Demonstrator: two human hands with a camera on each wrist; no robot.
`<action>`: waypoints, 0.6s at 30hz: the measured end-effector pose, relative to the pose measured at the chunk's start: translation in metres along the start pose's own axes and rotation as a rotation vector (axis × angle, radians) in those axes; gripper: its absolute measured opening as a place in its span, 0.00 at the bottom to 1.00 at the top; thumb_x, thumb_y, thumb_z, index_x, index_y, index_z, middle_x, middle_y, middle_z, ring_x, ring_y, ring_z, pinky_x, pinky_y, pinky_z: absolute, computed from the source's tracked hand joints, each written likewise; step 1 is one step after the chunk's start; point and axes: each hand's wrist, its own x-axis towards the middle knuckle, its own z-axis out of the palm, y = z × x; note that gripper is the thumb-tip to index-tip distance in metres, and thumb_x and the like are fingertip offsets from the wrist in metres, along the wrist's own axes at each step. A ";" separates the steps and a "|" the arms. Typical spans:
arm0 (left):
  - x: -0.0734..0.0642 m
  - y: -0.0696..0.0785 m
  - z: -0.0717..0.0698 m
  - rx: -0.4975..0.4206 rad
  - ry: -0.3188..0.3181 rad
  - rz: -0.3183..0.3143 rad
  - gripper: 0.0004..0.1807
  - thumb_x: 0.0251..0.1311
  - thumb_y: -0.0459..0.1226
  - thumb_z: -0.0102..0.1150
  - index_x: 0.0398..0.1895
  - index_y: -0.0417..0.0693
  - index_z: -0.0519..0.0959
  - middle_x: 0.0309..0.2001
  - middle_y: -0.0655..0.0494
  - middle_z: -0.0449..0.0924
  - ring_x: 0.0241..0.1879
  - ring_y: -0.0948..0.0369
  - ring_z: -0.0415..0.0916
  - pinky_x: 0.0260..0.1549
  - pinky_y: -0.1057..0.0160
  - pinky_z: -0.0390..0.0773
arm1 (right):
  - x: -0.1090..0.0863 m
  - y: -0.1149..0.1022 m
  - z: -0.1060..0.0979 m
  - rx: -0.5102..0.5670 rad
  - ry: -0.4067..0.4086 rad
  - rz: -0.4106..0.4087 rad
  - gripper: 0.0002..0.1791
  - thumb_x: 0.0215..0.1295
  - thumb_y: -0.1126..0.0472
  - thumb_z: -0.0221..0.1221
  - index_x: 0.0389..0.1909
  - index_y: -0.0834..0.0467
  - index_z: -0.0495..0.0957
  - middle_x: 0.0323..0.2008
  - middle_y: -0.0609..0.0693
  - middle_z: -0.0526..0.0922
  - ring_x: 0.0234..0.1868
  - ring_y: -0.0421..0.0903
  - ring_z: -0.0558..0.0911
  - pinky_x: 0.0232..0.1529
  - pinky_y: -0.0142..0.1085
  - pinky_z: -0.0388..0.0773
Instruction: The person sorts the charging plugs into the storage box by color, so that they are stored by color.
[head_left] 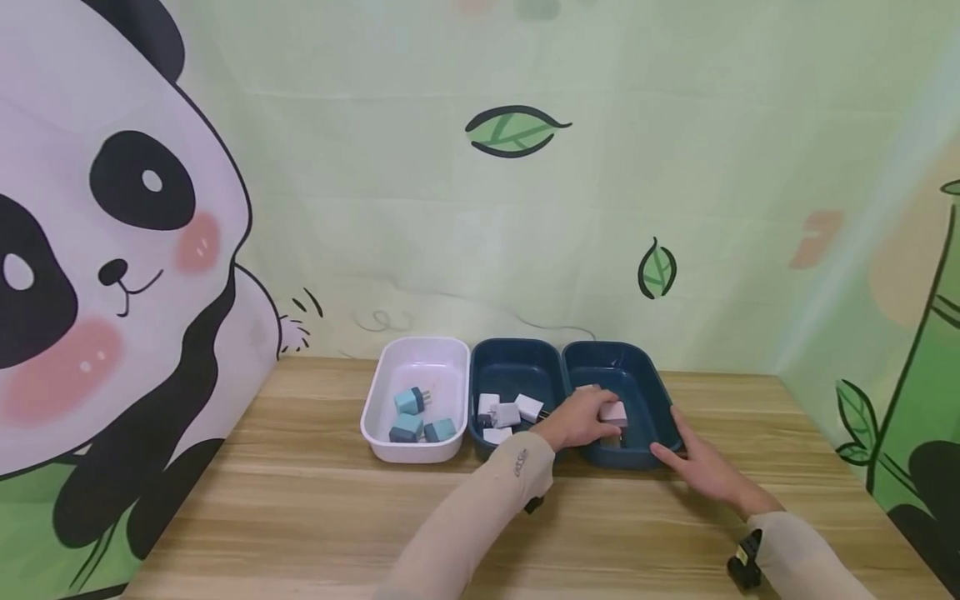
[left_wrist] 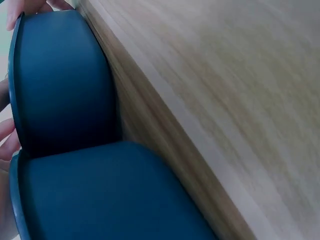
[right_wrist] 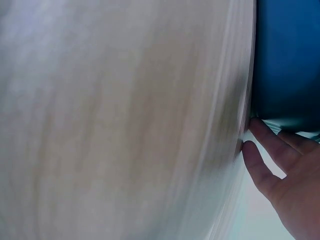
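Observation:
My left hand [head_left: 581, 417] reaches into the right dark blue tray [head_left: 651, 392]. Its thumb and fingers pinch a pale pink plug charger [head_left: 613, 414]; part of the tray's contents is hidden behind the hand. At that tray's front right corner, my right hand [head_left: 705, 462] touches the outside, its thumb apart from the fingers. In the right wrist view, the fairly straight fingers of the right hand [right_wrist: 295, 170] lie by the blue wall. White plug chargers [head_left: 506, 414] lie in the middle dark blue tray [head_left: 517, 354].
On the left stands a white tray [head_left: 423, 354] holding blue-green plug chargers [head_left: 407, 427]. The three trays stand side by side on a wooden table [head_left: 322, 492], near a printed backdrop [head_left: 375, 208]. A thin cord [head_left: 555, 327] runs behind them.

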 end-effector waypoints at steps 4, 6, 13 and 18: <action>0.002 -0.001 0.004 -0.040 0.015 -0.017 0.28 0.57 0.46 0.64 0.60 0.48 0.73 0.48 0.58 0.75 0.40 0.66 0.69 0.40 0.76 0.71 | 0.000 0.000 0.000 0.002 0.000 -0.001 0.49 0.70 0.42 0.48 0.72 0.66 0.31 0.68 0.75 0.45 0.65 0.73 0.53 0.59 0.65 0.53; 0.003 -0.002 0.005 -0.052 0.019 -0.026 0.28 0.57 0.46 0.65 0.60 0.48 0.73 0.48 0.58 0.75 0.41 0.66 0.69 0.41 0.75 0.71 | 0.000 0.000 0.001 0.000 0.001 -0.001 0.49 0.70 0.42 0.48 0.72 0.65 0.30 0.68 0.75 0.44 0.65 0.73 0.53 0.59 0.65 0.53; 0.004 0.000 0.004 -0.062 0.016 -0.057 0.29 0.57 0.46 0.64 0.61 0.48 0.72 0.48 0.58 0.75 0.41 0.66 0.69 0.41 0.74 0.71 | 0.001 0.002 0.002 0.007 0.005 -0.009 0.49 0.70 0.42 0.48 0.72 0.65 0.30 0.68 0.75 0.45 0.65 0.73 0.54 0.59 0.65 0.53; 0.006 0.000 0.006 -0.048 0.014 -0.064 0.29 0.57 0.46 0.65 0.61 0.49 0.73 0.48 0.58 0.76 0.41 0.66 0.69 0.42 0.74 0.71 | 0.001 0.003 0.001 0.012 0.004 -0.004 0.49 0.70 0.41 0.48 0.72 0.65 0.30 0.69 0.74 0.43 0.65 0.73 0.53 0.59 0.66 0.53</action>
